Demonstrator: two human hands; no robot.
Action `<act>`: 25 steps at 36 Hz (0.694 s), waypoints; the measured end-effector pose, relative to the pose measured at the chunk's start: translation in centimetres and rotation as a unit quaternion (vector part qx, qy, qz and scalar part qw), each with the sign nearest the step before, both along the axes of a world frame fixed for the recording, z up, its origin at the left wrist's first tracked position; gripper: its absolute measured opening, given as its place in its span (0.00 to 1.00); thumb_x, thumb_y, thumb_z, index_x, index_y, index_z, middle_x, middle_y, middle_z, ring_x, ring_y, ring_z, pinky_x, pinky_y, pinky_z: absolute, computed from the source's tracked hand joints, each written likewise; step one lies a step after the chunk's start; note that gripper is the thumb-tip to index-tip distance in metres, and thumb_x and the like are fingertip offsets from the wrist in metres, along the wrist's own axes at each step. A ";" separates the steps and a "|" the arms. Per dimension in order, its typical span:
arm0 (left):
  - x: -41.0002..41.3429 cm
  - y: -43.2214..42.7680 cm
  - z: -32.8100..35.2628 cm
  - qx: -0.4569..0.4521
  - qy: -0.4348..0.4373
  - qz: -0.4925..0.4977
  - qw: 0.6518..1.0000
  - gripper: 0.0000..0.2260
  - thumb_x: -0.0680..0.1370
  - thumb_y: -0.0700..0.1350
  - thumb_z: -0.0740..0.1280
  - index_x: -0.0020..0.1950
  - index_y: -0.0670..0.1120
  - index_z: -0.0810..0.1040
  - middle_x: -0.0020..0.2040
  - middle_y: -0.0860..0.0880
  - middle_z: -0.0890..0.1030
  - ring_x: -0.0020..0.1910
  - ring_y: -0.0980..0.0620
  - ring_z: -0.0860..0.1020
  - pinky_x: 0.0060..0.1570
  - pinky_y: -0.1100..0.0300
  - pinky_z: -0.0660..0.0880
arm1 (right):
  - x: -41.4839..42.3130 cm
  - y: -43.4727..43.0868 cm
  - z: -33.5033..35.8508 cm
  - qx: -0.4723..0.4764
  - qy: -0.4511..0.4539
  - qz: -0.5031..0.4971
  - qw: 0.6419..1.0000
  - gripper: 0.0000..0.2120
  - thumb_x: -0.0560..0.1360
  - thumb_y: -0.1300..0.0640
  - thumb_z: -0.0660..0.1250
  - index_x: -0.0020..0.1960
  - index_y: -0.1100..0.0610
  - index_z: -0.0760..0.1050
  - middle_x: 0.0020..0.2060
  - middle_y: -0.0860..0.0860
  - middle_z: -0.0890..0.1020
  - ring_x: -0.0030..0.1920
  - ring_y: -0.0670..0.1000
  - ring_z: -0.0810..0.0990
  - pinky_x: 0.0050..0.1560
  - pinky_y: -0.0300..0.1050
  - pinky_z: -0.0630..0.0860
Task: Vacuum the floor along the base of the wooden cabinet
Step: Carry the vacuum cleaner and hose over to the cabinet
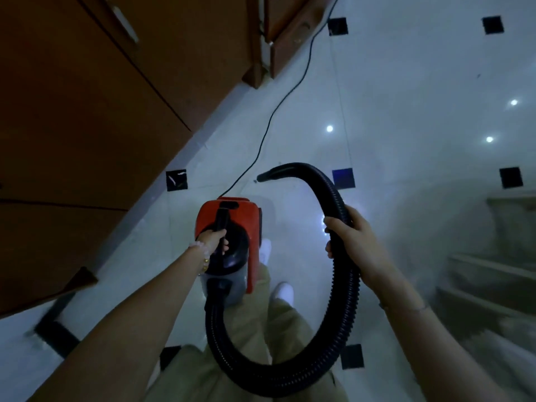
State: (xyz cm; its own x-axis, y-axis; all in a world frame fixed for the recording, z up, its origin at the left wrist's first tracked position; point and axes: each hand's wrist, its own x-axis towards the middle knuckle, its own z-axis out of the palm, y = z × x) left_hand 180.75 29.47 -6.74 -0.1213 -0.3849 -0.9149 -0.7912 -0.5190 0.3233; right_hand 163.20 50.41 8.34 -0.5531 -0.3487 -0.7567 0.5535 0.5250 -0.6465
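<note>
Head view: left hand (213,238) fingers wrap vacuum (229,224) handle; right hand (352,242) fingers clasp ribbed hose (343,285).

Beside the red vacuum (229,227): wooden cabinet (87,111) cut off by the top and left edges, its upper part out of frame. Power cord (278,111) lost past the top edge beyond the vacuum, plug end unseen. Lower loop of the black hose (342,285) blurred, hiding part of the trousers (255,343). One white shoe (265,250) mostly hidden behind the vacuum body. Handle partly covered by the left hand (213,237); hose partly covered by the right hand (352,242). Steps (487,285) right of the vacuum smeared and dim, cut by the right edge. Speck at the nozzle tip too small to identify.
</note>
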 end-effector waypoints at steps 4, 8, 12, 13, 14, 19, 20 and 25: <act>1.6 1.6 -3.2 0.007 -0.006 -0.050 0.999 0.12 0.81 0.41 0.59 0.38 0.42 0.71 0.33 0.44 0.72 0.26 0.50 0.75 0.26 0.60 0.71 | 3.7 1.6 -3.1 0.008 0.023 -0.004 1.000 0.13 0.77 0.60 0.64 0.61 0.53 0.69 0.38 0.55 0.75 0.26 0.48 0.75 0.29 0.40 0.76; 3.3 2.6 -6.4 0.009 -0.009 -0.096 0.995 0.10 0.81 0.41 0.59 0.41 0.41 0.72 0.33 0.45 0.72 0.31 0.50 0.71 0.31 0.59 0.68 | 6.7 2.6 -6.1 0.016 0.042 -0.022 0.999 0.13 0.77 0.61 0.63 0.61 0.53 0.68 0.37 0.53 0.74 0.24 0.47 0.74 0.27 0.39 0.75; 4.9 3.1 -10.0 0.013 -0.008 -0.115 0.993 0.11 0.81 0.41 0.59 0.39 0.42 0.72 0.33 0.44 0.72 0.31 0.49 0.71 0.31 0.59 0.68 | 9.8 3.3 -9.2 0.025 0.050 -0.042 0.998 0.14 0.77 0.61 0.63 0.61 0.50 0.68 0.36 0.52 0.74 0.26 0.49 0.74 0.28 0.41 0.75; 5.4 3.2 -11.2 0.014 -0.006 -0.116 0.993 0.10 0.81 0.41 0.59 0.41 0.41 0.72 0.33 0.44 0.72 0.30 0.49 0.71 0.31 0.59 0.68 | 10.6 3.4 -10.0 0.028 0.056 -0.045 0.997 0.15 0.77 0.61 0.63 0.61 0.50 0.68 0.36 0.52 0.74 0.26 0.49 0.75 0.28 0.41 0.76; 5.6 3.3 -12.0 0.014 -0.007 -0.113 0.993 0.08 0.81 0.41 0.59 0.45 0.39 0.72 0.33 0.44 0.72 0.30 0.49 0.71 0.31 0.59 0.68 | 11.1 3.7 -10.6 0.031 0.064 -0.047 0.996 0.15 0.77 0.61 0.64 0.61 0.49 0.68 0.36 0.52 0.74 0.26 0.49 0.75 0.29 0.42 0.76; 8.2 3.4 -17.4 0.022 -0.001 -0.112 0.993 0.09 0.81 0.42 0.60 0.56 0.38 0.73 0.34 0.46 0.74 0.32 0.51 0.73 0.39 0.57 0.72 | 15.3 4.4 -14.7 0.032 0.112 -0.068 0.991 0.16 0.77 0.61 0.64 0.58 0.43 0.69 0.37 0.53 0.74 0.29 0.51 0.76 0.30 0.42 0.75; 8.7 3.4 -18.4 0.022 0.002 -0.120 0.993 0.11 0.81 0.43 0.60 0.58 0.37 0.73 0.34 0.46 0.74 0.32 0.51 0.73 0.43 0.56 0.72 | 16.3 4.5 -15.4 0.031 0.120 -0.068 0.990 0.16 0.77 0.61 0.64 0.55 0.40 0.69 0.37 0.53 0.74 0.29 0.51 0.76 0.31 0.44 0.75; 10.9 3.1 -21.8 0.012 0.015 -0.181 0.983 0.14 0.81 0.44 0.59 0.60 0.35 0.73 0.34 0.48 0.74 0.34 0.52 0.73 0.50 0.55 0.71 | 21.0 4.5 -18.9 0.032 0.146 -0.065 0.987 0.17 0.77 0.60 0.64 0.52 0.36 0.69 0.37 0.51 0.74 0.35 0.55 0.76 0.36 0.49 0.76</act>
State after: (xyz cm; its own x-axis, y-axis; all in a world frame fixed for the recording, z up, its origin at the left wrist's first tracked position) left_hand 191.60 32.61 -28.57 -0.2738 -0.2896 -0.9171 -0.9157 -0.2131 0.3407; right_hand 184.18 54.91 -10.55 -0.7880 -0.2166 -0.5763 0.4140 0.5064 -0.7564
